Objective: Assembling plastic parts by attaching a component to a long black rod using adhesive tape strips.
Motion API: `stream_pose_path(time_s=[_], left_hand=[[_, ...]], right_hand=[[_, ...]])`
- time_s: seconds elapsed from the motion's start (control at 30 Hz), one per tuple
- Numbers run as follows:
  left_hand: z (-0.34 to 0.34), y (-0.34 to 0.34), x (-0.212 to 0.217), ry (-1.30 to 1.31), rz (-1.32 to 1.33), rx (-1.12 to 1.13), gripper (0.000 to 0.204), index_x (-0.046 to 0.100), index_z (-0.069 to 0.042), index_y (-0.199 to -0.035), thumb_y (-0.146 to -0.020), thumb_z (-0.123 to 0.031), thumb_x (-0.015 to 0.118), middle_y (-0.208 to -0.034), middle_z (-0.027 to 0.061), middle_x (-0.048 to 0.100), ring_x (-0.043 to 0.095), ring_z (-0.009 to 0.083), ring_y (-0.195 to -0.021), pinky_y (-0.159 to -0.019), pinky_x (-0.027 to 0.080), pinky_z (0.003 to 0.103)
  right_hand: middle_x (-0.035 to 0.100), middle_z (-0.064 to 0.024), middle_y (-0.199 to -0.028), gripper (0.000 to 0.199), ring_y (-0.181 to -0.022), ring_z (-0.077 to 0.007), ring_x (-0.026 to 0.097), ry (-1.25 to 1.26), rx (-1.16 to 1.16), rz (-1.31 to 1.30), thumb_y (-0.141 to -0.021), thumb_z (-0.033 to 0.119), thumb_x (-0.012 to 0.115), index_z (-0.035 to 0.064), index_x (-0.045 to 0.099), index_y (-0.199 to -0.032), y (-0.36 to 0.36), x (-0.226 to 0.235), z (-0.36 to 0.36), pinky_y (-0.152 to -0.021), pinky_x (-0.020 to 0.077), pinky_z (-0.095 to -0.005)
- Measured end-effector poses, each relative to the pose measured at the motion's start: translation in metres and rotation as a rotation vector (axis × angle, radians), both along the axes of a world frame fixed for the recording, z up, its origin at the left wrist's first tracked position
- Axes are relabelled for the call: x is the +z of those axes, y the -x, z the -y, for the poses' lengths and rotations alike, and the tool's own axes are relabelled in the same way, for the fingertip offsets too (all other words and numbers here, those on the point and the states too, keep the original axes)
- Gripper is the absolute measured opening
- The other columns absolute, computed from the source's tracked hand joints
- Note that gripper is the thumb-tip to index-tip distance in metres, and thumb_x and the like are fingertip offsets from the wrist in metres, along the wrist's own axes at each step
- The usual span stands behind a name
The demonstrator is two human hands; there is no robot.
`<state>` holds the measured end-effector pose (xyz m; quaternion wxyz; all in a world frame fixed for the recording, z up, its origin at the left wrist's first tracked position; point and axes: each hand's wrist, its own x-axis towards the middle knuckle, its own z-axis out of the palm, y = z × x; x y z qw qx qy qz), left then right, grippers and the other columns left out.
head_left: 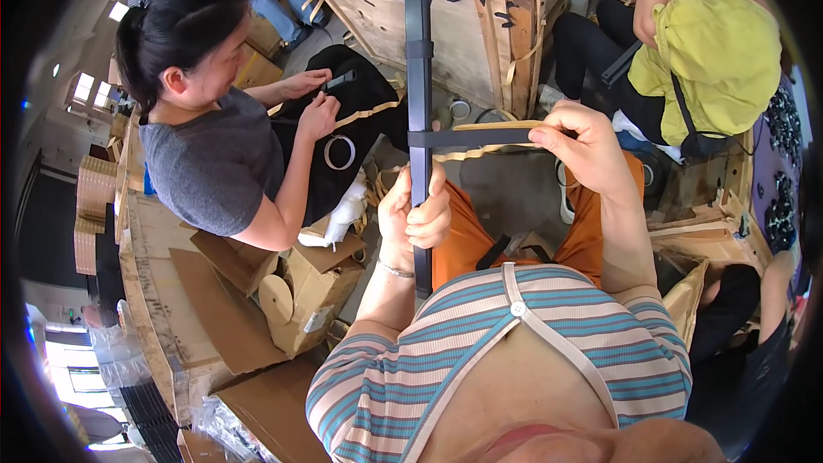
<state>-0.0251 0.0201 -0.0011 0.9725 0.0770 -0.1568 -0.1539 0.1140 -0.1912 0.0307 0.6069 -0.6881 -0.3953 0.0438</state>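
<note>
My left hand [414,212] grips a long dark bar [418,43] that stands upright in front of me and runs up past the top of the view. My right hand [585,147] pinches the end of a dark tape strip [470,136] stretched sideways from the bar, with tan backing paper [484,151] curling off beneath it. My orange trousers [591,231] and striped shirt lie below the hands.
A person in a grey shirt [214,163] sits at my left handling a black piece with a tape roll [339,152] on the lap. A person in a yellow top [711,51] is at the right. A wooden crate [480,9] stands ahead; cardboard boxes [300,291] lie at lower left.
</note>
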Motion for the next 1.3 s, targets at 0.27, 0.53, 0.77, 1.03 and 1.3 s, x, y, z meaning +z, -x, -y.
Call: stream_pose_path(time_s=[0.27, 0.53, 0.77, 1.03, 1.3], left_hand=[[0.016, -0.01, -0.005, 0.276, 0.134, -0.238, 0.029, 0.035, 0.001, -0.082, -0.094, -0.025, 0.037, -0.045, -0.0019, 0.033, 0.03, 0.0054, -0.03, -0.025, 0.027, 0.019], [0.007, -0.012, -0.003, 0.033, 0.145, -0.135, 0.034, 0.04, 0.005, -0.085, -0.093, -0.029, 0.04, -0.044, -0.0003, 0.034, 0.031, 0.0071, -0.031, -0.026, 0.026, 0.019], [0.005, -0.004, -0.003, -0.319, -0.008, 0.046, 0.044, 0.047, 0.005, -0.089, -0.092, -0.039, 0.042, -0.047, 0.0024, 0.035, 0.03, 0.0083, -0.033, -0.026, 0.022, 0.02], [0.012, -0.002, 0.004, -0.655, -0.011, 0.352, 0.047, 0.045, 0.003, -0.09, -0.092, -0.044, 0.039, -0.049, 0.0019, 0.035, 0.029, 0.0074, -0.034, -0.028, 0.021, 0.021], [0.006, 0.002, -0.003, -0.359, -0.033, 0.152, 0.045, 0.046, 0.003, -0.085, -0.091, -0.041, 0.042, -0.045, -0.0006, 0.031, 0.028, 0.0065, -0.032, -0.026, 0.02, 0.021]], right_hand=[[0.051, 0.0004, -0.066, 0.017, -0.063, -0.005, 0.046, 0.032, 0.118, -0.242, -0.082, 0.012, 0.063, -0.001, 0.061, -0.072, -0.007, -0.03, -0.026, -0.056, 0.0362, -0.0206], [0.057, -0.0082, -0.088, 0.014, -0.07, -0.0166, 0.056, -0.177, 0.24, 0.158, -0.082, 0.008, 0.059, -0.0012, 0.058, -0.094, 0.005, -0.008, -0.044, -0.061, 0.0435, -0.0258], [0.059, -0.0177, -0.076, 0.016, -0.064, -0.0296, 0.057, -0.075, 0.279, 0.01, -0.081, 0.011, 0.057, -0.0018, 0.057, -0.091, 0.026, 0.02, -0.058, -0.056, 0.0442, -0.0322], [0.048, -0.005, -0.063, 0.009, -0.058, -0.0083, 0.041, 0.194, 0.155, 0.003, -0.085, 0.007, 0.052, -0.0014, 0.055, -0.085, 0.031, 0.022, -0.055, -0.053, 0.0373, -0.0236], [0.052, -0.0158, -0.058, 0.013, -0.051, -0.0302, 0.052, 0.089, -0.059, 0.111, -0.078, 0.014, 0.054, 0.0022, 0.058, -0.074, 0.025, -0.008, -0.086, -0.05, 0.0408, -0.0346]])
